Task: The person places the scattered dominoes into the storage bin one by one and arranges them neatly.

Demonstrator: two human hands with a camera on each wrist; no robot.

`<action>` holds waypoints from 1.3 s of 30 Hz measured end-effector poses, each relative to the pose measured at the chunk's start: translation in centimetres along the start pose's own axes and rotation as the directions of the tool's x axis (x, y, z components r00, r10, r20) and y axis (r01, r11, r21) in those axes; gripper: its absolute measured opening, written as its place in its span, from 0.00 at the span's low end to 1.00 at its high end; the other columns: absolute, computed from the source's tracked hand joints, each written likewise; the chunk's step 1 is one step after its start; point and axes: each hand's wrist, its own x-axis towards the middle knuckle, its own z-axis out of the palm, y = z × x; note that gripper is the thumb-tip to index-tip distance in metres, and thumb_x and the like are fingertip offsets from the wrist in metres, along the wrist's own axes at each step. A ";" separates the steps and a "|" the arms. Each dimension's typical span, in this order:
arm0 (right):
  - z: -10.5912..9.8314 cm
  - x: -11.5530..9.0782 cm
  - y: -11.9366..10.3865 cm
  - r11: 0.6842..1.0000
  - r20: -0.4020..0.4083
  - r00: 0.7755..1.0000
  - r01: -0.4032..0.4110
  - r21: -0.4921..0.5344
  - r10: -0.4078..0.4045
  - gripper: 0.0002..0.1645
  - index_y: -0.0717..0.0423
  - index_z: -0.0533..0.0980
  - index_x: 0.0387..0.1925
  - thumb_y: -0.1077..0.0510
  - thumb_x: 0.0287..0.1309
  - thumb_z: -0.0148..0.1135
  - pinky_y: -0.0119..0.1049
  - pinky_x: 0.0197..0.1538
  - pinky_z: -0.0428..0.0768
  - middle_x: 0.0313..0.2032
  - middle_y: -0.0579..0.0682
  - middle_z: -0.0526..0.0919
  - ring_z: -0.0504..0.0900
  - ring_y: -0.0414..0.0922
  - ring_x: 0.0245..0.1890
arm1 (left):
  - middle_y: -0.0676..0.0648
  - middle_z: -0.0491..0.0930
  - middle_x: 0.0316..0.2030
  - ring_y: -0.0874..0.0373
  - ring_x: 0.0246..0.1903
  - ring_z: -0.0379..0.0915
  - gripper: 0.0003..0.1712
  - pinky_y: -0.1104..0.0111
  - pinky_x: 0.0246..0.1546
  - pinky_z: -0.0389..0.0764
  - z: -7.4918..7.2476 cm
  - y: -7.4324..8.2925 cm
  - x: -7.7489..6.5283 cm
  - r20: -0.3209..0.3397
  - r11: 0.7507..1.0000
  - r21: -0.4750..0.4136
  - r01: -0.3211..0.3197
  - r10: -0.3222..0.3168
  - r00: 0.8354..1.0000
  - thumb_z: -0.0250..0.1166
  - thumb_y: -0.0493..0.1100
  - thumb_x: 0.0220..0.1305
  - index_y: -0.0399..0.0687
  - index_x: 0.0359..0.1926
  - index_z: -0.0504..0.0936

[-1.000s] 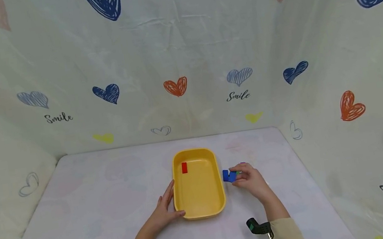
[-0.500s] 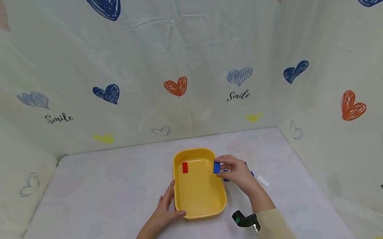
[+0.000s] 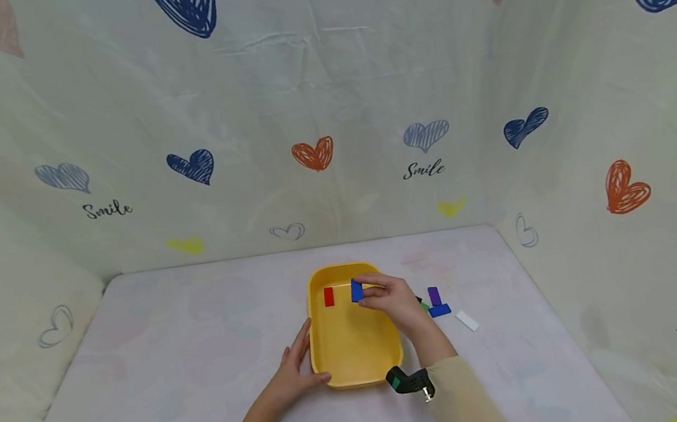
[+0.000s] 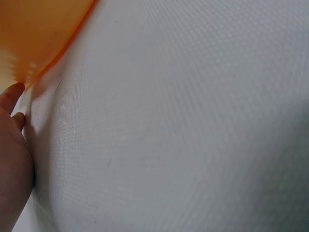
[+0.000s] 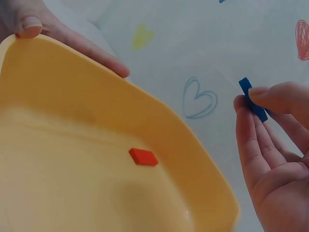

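My right hand [image 3: 391, 299] pinches a flat blue block [image 3: 357, 290] between thumb and fingertips, held over the far part of a yellow tray [image 3: 314, 338]. In the right wrist view the blue block [image 5: 253, 99] shows edge-on and tilted, above the tray's rim. A flat red block [image 3: 328, 296] lies on the tray floor at the far left, just left of the blue one. My left hand [image 3: 288, 382] rests against the tray's near left side, its thumb on the rim and its fingers spread straight along the outer wall.
Right of the tray on the white table [image 3: 173, 381] lie a purple block [image 3: 434, 296], another blue block [image 3: 439, 310], a white block [image 3: 467, 321] and a green one [image 3: 425, 306] partly behind the right hand. A heart-printed curtain [image 3: 321, 97] stands behind the table.
My right hand has picked the blue block from the pile right of the tray and carried it left over the tray. The left hand has stayed in place at the tray.
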 end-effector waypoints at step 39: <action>4.4 5.8 4.5 0.992 -0.070 0.993 -0.104 -0.071 0.099 0.29 0.53 0.77 0.59 0.67 0.54 0.70 0.37 0.49 0.82 0.48 0.55 0.78 0.80 0.47 0.41 | 0.40 0.56 0.72 0.39 0.74 0.27 0.63 0.43 0.68 0.26 -0.5 -0.5 0.1 0.031 0.999 -0.001 -0.039 0.039 0.999 0.77 0.52 0.48 0.68 0.77 0.46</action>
